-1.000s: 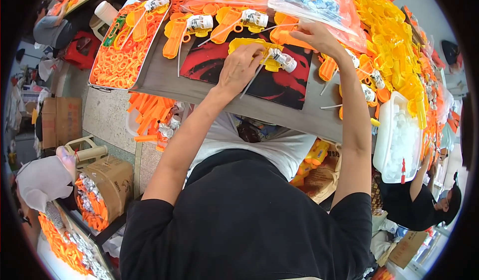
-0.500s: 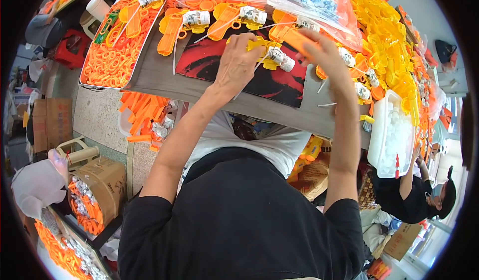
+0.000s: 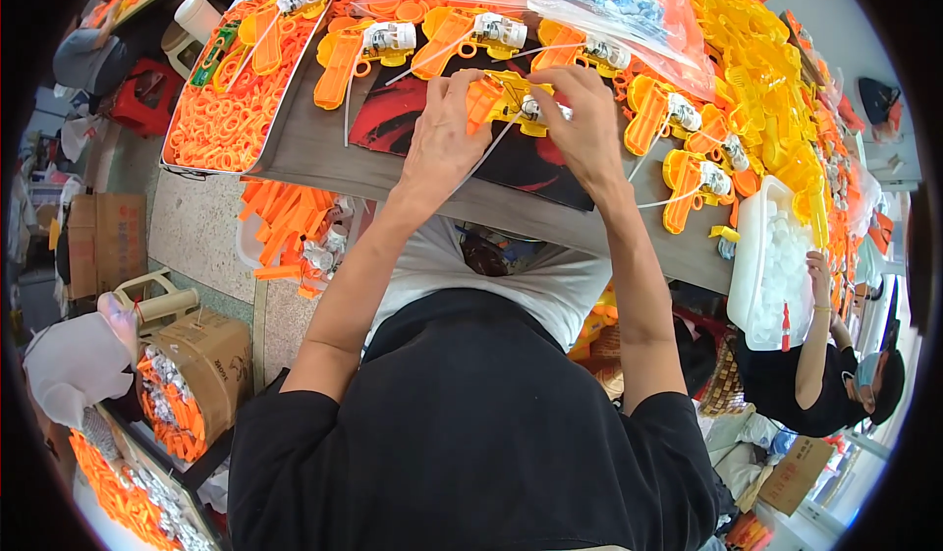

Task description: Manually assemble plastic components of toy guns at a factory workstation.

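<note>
A partly assembled toy gun [image 3: 510, 87], yellow with an orange grip, lies over the red and black mat [image 3: 385, 119]. My left hand [image 3: 444, 138] is closed round its orange grip end. On the other side my right hand [image 3: 587, 127] pinches at the yellow body, beside its white printed cylinder [image 3: 533, 108]. Dark wires stick up from the open shell, and a pale strip or tube runs from it toward the near side. The fingertips hide part of the shell.
Similar half-built toy guns [image 3: 339, 63] line the table. An orange-ring tray [image 3: 261, 154] sits left; a yellow parts heap [image 3: 751, 70] lies right, near a white tub [image 3: 744, 291] of clear pieces. Bags [image 3: 609, 6] lie behind. A co-worker's hand [image 3: 818, 276] is beside the tub.
My right hand has brought an orange part in from the right to the toy gun, and the orange piece now sits at its left end. Both hands now meet on the gun.
</note>
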Available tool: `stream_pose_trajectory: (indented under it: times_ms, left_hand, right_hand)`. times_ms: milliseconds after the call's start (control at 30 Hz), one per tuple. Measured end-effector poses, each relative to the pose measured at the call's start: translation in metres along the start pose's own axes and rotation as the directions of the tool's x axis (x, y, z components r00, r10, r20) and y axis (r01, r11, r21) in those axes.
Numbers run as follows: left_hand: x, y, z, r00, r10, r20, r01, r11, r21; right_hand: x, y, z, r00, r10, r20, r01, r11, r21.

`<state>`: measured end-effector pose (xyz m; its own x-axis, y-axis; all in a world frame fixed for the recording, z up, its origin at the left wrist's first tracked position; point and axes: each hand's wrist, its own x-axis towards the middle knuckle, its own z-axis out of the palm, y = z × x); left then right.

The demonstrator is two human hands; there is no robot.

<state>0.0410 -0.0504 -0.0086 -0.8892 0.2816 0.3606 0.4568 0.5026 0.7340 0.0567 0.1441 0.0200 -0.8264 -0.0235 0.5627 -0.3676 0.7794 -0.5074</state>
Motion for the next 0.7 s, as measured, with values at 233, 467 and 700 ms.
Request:
stream_pose_trajectory:
  times_ms: [233, 467, 700]
  left_hand:
    - [-0.015, -0.002, 0.019, 0.986, 0.12, -0.119, -0.055, 0.893, 0.446]
    - [-0.012, -0.007, 0.037, 0.965, 0.031, -0.259, 0.06, 0.94, 0.335]
    - [-0.014, -0.016, 0.034, 0.976, 0.054, -0.211, -0.009, 0.979, 0.206]
  right_hand:
    - [-0.002, 0.013, 0.041, 0.984, 0.105, 0.143, -0.072, 0.974, -0.217]
    - [-0.001, 0.015, 0.046, 0.971, 0.239, 0.012, -0.239, 0.97, 0.041]
    - [-0.002, 0.018, 0.042, 0.999, 0.007, 0.045, -0.003, 0.995, -0.097]
